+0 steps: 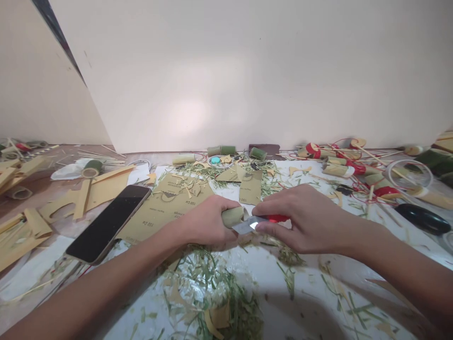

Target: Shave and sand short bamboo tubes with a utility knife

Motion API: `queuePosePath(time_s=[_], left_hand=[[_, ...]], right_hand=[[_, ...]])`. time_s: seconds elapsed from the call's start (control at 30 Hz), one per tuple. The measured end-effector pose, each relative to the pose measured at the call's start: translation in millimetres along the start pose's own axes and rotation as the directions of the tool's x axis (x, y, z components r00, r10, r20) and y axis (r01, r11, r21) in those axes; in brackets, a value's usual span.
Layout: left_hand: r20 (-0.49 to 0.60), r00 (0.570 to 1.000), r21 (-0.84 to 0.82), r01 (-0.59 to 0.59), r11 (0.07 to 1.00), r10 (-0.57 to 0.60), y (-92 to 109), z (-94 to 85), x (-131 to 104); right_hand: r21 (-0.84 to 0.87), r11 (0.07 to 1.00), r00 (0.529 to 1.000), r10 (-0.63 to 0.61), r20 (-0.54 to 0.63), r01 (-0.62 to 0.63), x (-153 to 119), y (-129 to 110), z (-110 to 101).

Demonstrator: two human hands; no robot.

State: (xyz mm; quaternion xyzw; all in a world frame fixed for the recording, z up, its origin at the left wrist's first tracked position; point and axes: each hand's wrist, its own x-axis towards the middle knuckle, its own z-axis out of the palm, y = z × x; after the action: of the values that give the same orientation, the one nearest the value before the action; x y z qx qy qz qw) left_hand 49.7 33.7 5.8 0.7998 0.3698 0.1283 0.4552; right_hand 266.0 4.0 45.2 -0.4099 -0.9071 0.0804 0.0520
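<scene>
My left hand [208, 219] is wrapped round a short pale-green bamboo tube [232, 216], held level above the work surface. In my right hand [295, 219] is a utility knife [247, 224] with a red handle, mostly covered by the fingers. Its silver blade lies against or just in front of the tube's near right end; whether it touches, I cannot tell. Green bamboo shavings [226, 293] are heaped below both hands, with scraps of tan paper among them.
A dark-screened phone [109, 222] and printed sandpaper sheets [180, 203] lie to the left. Bamboo pieces wrapped in red [357, 167], a clear tape roll [408, 173] and a black oval object [423, 218] are at right. A pale board [247, 75] stands behind.
</scene>
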Motion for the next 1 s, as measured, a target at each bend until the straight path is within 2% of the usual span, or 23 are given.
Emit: queuePosePath(time_s=[0.2,0.27,0.33,0.43,0.47,0.53,0.6,0.67,0.8,1.0], left_hand=[[-0.050,0.998,-0.019,0.048,0.999,-0.049,1,2.3,2],[-0.070,0.993,-0.064,0.094,0.994,-0.098,0,2.8,3],[-0.069,0.988,-0.108,0.132,0.985,-0.140,-2,3.1,2],[-0.060,0.990,-0.139,0.118,0.983,-0.127,-4,3.3,2],[-0.063,0.992,-0.139,0.103,0.985,-0.113,-4,3.4,2],[-0.066,0.994,-0.127,0.084,0.988,-0.093,-3,3.6,2],[-0.067,0.996,-0.098,0.058,0.994,-0.065,-2,4.0,2],[-0.059,0.998,-0.072,0.032,0.997,-0.037,-1,4.1,2],[-0.021,1.000,-0.029,0.020,0.999,-0.021,1,3.7,1],[0.009,1.000,0.009,0.011,1.000,-0.011,2,2.4,-1]], right_hand=[[-0.082,0.996,0.997,0.036,-0.065,-0.041,-1,1,3],[-0.109,0.993,0.994,0.041,-0.103,-0.053,-3,4,0],[-0.076,0.995,0.985,0.048,-0.163,-0.061,-7,9,-6],[0.077,0.994,0.965,0.098,-0.243,-0.081,-11,16,-19],[0.122,0.989,0.967,0.113,-0.230,-0.086,-12,17,-22],[0.162,0.984,0.986,0.098,-0.132,-0.076,-11,16,-25],[0.158,0.987,0.999,0.043,-0.024,-0.038,-9,13,-22],[0.131,0.991,0.999,0.004,0.035,-0.009,-7,8,-17],[0.073,0.997,0.995,-0.012,0.096,0.005,-3,-1,-8],[0.037,0.999,0.994,-0.004,0.113,0.000,-3,-6,-8]])
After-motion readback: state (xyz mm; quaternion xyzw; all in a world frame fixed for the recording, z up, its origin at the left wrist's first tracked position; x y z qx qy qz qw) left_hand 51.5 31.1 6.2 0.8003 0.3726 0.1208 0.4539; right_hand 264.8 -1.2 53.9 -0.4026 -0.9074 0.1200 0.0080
